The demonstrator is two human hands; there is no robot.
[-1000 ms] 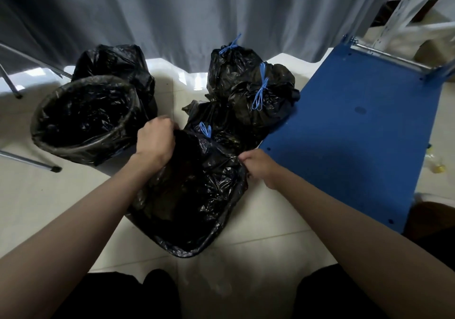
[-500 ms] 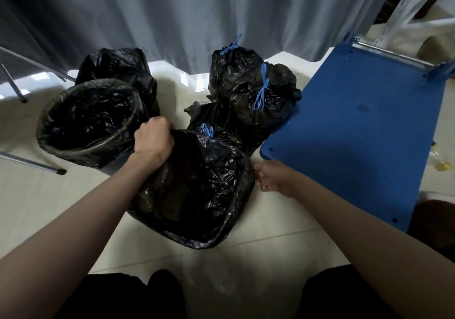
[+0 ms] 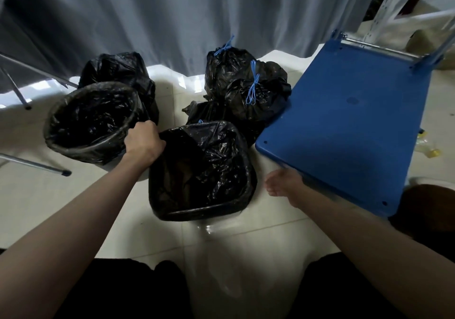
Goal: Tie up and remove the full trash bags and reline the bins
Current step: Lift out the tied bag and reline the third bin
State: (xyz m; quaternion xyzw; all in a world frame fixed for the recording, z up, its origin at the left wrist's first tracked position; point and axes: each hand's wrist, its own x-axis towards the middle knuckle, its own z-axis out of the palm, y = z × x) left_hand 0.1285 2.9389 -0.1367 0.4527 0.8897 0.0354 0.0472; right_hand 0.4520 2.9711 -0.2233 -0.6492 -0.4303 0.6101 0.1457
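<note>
Glossy crinkled plastic bin liner (image 3: 204,168); smooth matt blue plastic board (image 3: 344,131); cloth curtain (image 3: 152,18).

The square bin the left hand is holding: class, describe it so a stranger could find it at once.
Start at the blue panel lying on the tiled floor; just left of its near corner stands the square bin. The left hand grips its far-left rim. Unlike the round bin beside it and the tied bags behind, it has squared corners and an open black liner.
</note>
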